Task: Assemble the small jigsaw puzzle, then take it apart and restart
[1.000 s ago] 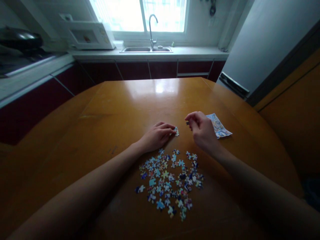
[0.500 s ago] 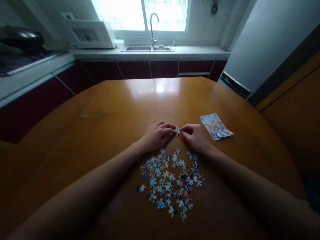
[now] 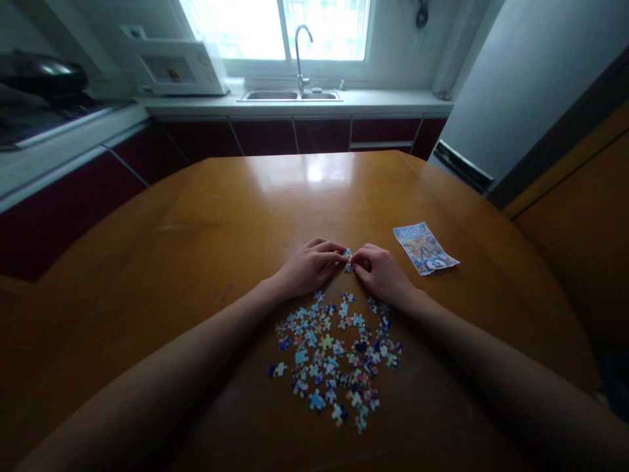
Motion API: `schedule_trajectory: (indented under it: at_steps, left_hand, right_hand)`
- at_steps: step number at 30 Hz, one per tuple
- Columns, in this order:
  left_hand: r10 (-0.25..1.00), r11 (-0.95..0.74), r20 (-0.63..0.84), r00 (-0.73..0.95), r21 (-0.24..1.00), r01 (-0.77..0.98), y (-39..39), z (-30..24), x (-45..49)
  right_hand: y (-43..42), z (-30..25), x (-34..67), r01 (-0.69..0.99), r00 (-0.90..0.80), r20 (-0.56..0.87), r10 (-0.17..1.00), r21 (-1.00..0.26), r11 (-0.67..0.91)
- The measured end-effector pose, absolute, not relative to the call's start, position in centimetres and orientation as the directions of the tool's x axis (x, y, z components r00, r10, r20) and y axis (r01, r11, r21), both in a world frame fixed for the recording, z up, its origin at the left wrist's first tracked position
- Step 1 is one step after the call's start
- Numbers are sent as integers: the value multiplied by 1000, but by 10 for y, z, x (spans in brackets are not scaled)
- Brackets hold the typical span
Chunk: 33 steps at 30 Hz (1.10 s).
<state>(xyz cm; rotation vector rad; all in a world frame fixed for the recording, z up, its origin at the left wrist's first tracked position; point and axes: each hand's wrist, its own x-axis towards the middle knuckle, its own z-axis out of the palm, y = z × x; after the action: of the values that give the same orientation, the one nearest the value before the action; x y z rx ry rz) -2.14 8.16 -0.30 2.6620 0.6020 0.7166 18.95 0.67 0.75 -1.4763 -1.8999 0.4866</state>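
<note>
A few small jigsaw puzzle pieces (image 3: 348,267) sit together on the table between my two hands. My left hand (image 3: 314,265) rests on its side at their left, its fingers bent together and the tips on the pieces. From the right, my right hand (image 3: 382,270) pinches at the edge of the same pieces with thumb and forefinger; the fingertips hide part of them. Closer to me, between my forearms, spreads a pile of loose jigsaw pieces (image 3: 327,342) in blue, white, yellow and dark colours.
Right of my right hand lies a printed picture sheet (image 3: 425,249) on the brown wooden table (image 3: 236,216). Beyond the table's far edge are a counter with a sink (image 3: 270,96) and a tap (image 3: 299,59). A fridge (image 3: 531,78) stands at the right.
My right hand has shifted slightly left, and its fingers have curled closer against the pieces. The left hand stays in place.
</note>
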Motion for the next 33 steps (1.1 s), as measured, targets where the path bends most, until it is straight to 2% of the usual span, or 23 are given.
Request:
schedule_trajectory:
  at_steps: [10, 14, 19, 33]
  left_hand:
    - [463, -866, 415, 783, 400, 300, 82, -3, -22]
    - [454, -871, 415, 789, 394, 293, 82, -4, -21]
    - [450, -875, 423, 787, 386, 293, 82, -4, -21]
    - [454, -870, 418, 787, 397, 291, 82, -3, -21]
  right_hand:
    - [7, 13, 195, 792, -220, 241, 945, -522, 317]
    - [9, 11, 200, 761, -260, 272, 927, -532, 370]
    - [13, 7, 207, 711, -395, 279, 875, -511, 483]
    - [15, 6, 209, 711, -373, 281, 884, -526, 467]
